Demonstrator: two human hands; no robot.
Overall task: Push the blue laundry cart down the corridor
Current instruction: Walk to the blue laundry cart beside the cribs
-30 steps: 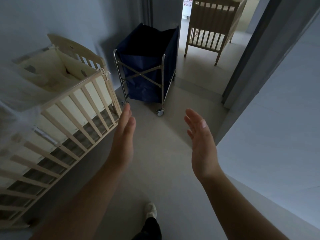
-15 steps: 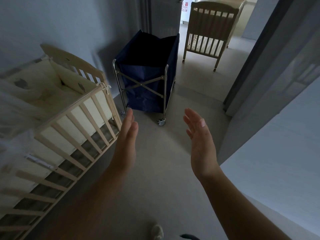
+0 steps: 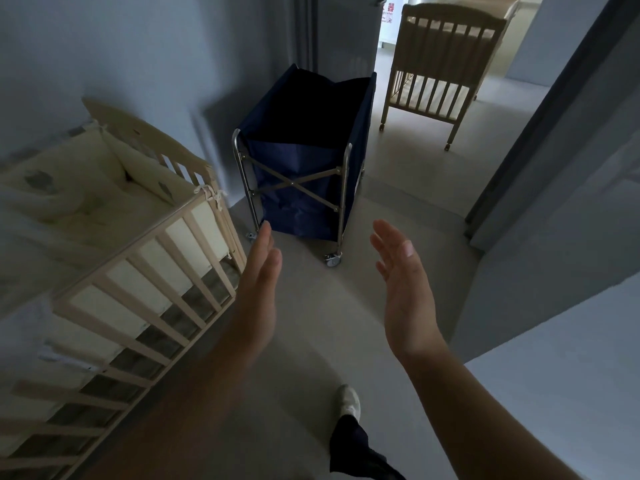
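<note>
In a dim corridor, the navy fabric laundry cart on a steel frame stands untouched (castors down); left hand and right hand reach flat-fingered, holding nothing.

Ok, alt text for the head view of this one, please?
The left hand and right hand, both open, reach toward a blue laundry cart ahead without touching it. A wooden crib stands to the left, and a second crib beyond the cart.
</note>
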